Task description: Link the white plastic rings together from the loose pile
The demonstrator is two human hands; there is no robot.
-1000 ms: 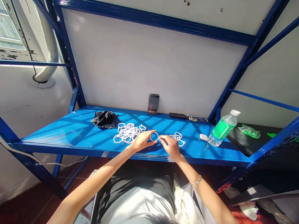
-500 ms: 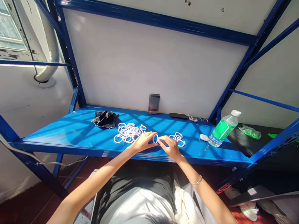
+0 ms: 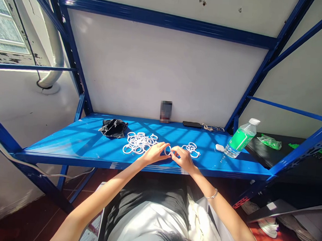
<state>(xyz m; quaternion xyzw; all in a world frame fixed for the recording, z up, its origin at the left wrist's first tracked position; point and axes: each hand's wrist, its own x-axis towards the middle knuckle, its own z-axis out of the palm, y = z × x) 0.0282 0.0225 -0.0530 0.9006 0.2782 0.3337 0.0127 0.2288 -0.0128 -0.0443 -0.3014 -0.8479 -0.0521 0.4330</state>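
Between my two hands, just above the front part of the blue tabletop (image 3: 87,144), is a small white ring (image 3: 167,150). The fingers of my left hand (image 3: 156,153) are closed on its left side. My right hand (image 3: 183,158) pinches its right side with thumb and fingertips. A larger pile of white rings (image 3: 139,143) lies just left of my left hand, partly behind it. Beyond my right hand lies a smaller group of white rings (image 3: 192,150). What kind of ring these are I cannot make out exactly.
A crumpled black plastic bag (image 3: 113,128) lies left of the pile. A black phone (image 3: 192,124) and a cable (image 3: 212,127) lie at the back, near a blurred upright object (image 3: 165,112). A white case (image 3: 219,148) and a green-labelled bottle (image 3: 241,139) stand right. Blue posts frame the table.
The ring between my fingers has turned slightly and its opening faces me more. My hands have barely moved; the piles are the same.
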